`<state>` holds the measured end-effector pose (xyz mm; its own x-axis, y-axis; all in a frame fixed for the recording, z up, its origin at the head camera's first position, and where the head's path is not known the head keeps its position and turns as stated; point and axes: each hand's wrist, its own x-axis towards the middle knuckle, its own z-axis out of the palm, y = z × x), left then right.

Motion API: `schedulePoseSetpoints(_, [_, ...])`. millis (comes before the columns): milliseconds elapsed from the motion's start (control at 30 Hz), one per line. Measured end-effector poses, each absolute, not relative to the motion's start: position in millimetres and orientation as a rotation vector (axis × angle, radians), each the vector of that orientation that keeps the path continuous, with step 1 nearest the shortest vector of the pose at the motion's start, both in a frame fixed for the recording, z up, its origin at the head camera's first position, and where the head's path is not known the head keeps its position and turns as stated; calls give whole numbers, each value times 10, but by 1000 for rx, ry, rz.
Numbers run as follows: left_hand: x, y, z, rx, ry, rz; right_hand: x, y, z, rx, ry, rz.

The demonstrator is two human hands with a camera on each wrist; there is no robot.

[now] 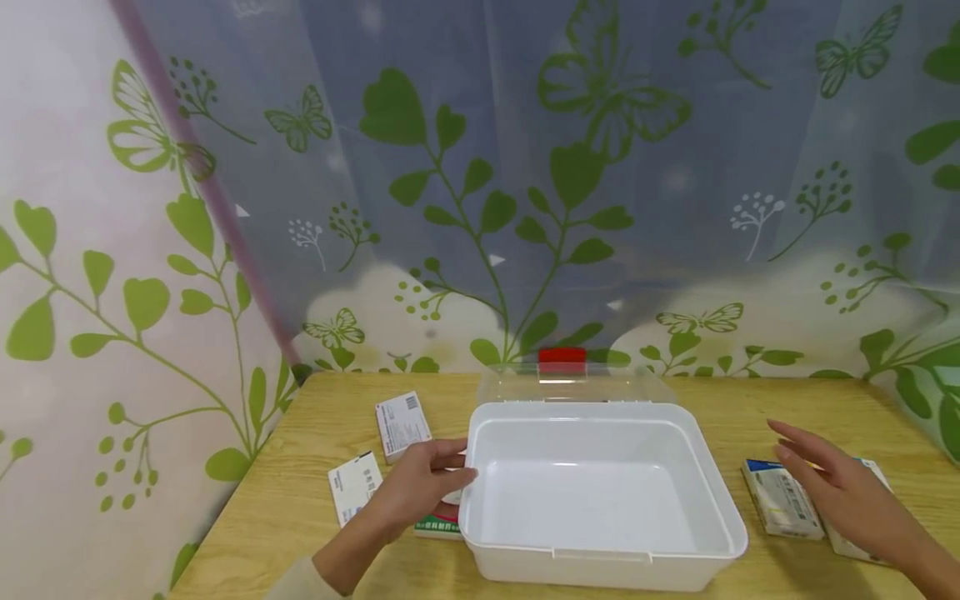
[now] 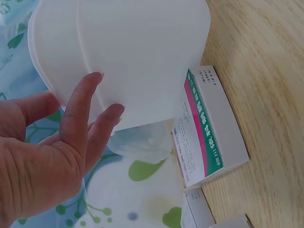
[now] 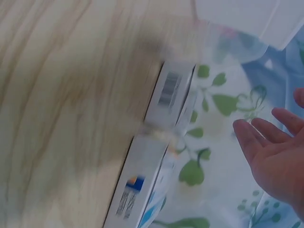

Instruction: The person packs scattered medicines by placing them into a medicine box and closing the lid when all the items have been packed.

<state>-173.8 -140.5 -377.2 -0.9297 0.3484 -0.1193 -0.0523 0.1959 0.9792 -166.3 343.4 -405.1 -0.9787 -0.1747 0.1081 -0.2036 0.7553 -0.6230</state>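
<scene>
A white plastic storage box (image 1: 585, 500) stands on the table, its inside bare. My left hand (image 1: 423, 483) holds its left side, thumb at the rim and fingertips against the outer wall (image 2: 137, 61). Right beside that wall lies a white medicine box with a green band (image 2: 204, 128), partly covered by the storage box in the head view. On the right, my right hand (image 1: 843, 492) hovers with its fingers extended, nothing in them. Beneath it are two medicine boxes, one with a blue corner (image 1: 783, 500) and a white one (image 1: 847, 542) largely hidden by the hand.
Two more medicine boxes, an upper one (image 1: 402, 425) and a lower one (image 1: 355, 483), lie left of the storage box. Its clear lid (image 1: 510, 383) with a red latch (image 1: 562, 358) hangs open behind it. A leaf-patterned curtain (image 1: 450, 208) borders the wooden table (image 1: 300, 467).
</scene>
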Motion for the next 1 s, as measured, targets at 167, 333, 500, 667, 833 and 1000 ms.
schedulePoseSetpoints(167, [-1725,-1410,-3772,256,2115,1828,-1715,3674,-4132,257,-2887,914])
schedulePoseSetpoints(333, [-1715,-1413,-3773,237,2106,1837,-1761,3933,-4245,125,-2991,653])
schedulePoseSetpoints(500, [-1704,-1426,-3781,227,2099,1843,-1769,4070,-4360,28,-3081,364])
schedulePoseSetpoints(667, [-1690,-1439,-3792,228,2093,1863,-1764,4100,-4433,48,-3103,312])
schedulePoseSetpoints(833, [-1681,-1449,-3791,220,2112,1866,-1776,4124,-4470,-3,-3181,283])
schedulePoseSetpoints(1000, [-1687,-1451,-3793,177,2134,1861,-1805,4134,-4475,-55,-3271,375])
